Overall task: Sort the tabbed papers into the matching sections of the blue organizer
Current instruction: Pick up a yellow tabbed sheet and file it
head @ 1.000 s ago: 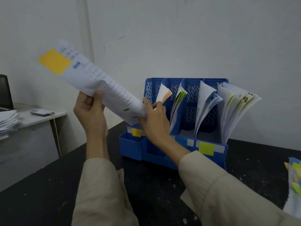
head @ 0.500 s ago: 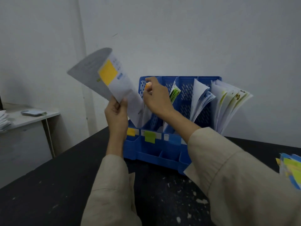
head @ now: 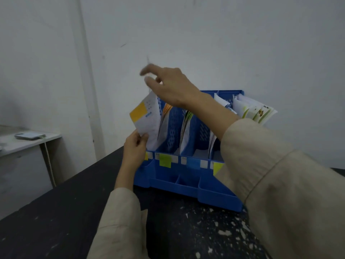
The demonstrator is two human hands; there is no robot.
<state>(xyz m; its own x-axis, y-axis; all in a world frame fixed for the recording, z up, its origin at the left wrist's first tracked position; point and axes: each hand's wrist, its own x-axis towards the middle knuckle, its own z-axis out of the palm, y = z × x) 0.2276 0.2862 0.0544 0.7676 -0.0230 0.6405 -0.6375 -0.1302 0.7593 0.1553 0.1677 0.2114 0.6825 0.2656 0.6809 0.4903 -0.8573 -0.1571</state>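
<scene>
My left hand pinches the yellow-tabbed paper, half inside the organizer's leftmost section. My right hand hovers above, fingers spread, empty. Next, I'd push it down.

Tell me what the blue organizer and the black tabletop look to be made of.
Blue slotted organizer: likely moulded plastic, semi-matte; uniform colour, perforated dividers, rounded edges.
Black tabletop: a hard dark-coated surface, matte; white chips and scuffs show through. Core material unclear.

One blue plastic slotted organizer is seen, with four upright sections. On its front edge, four coloured paper labels are counted.
</scene>
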